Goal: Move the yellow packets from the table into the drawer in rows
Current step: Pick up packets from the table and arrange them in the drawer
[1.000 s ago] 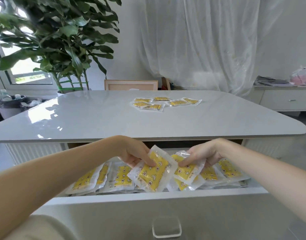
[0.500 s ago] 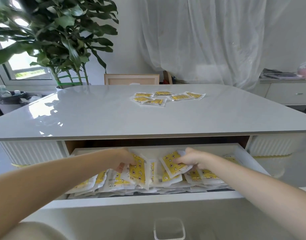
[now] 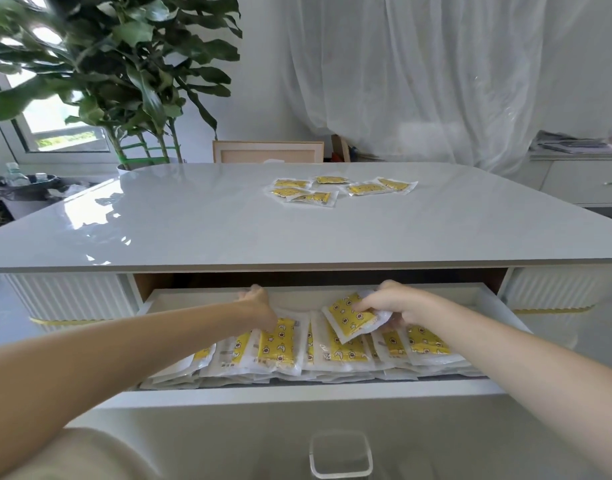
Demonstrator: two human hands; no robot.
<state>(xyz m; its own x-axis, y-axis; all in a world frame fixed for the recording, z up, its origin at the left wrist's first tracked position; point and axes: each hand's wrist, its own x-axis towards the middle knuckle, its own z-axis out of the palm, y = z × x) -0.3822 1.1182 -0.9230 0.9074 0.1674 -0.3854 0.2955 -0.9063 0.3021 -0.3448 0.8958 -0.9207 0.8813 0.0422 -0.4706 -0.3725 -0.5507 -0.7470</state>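
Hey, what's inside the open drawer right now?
Overlapping yellow packets fill the drawer. The right hand pinches one packet above them; the left hand covers whatever it touches. Lower layers are hidden.

The packets point(image 3: 277, 348) are printed yellow with small star motifs, edged in translucent white. The tabletop point(image 3: 193, 230) is finished glossy grey; the drawer point(image 3: 297, 396), white.

The single wide-angle view sits at the person's head and faces forward and down, close over the open white drawer point(image 3: 297, 393), whose front panel fills the bottom of the frame. The bare left forearm point(image 3: 124, 348) and right forearm point(image 3: 505, 348) run in from the lower corners toward it. Beyond, the glossy grey table top point(image 3: 193, 230) stretches away to the sheer white curtain point(image 3: 419, 81) at the far wall.
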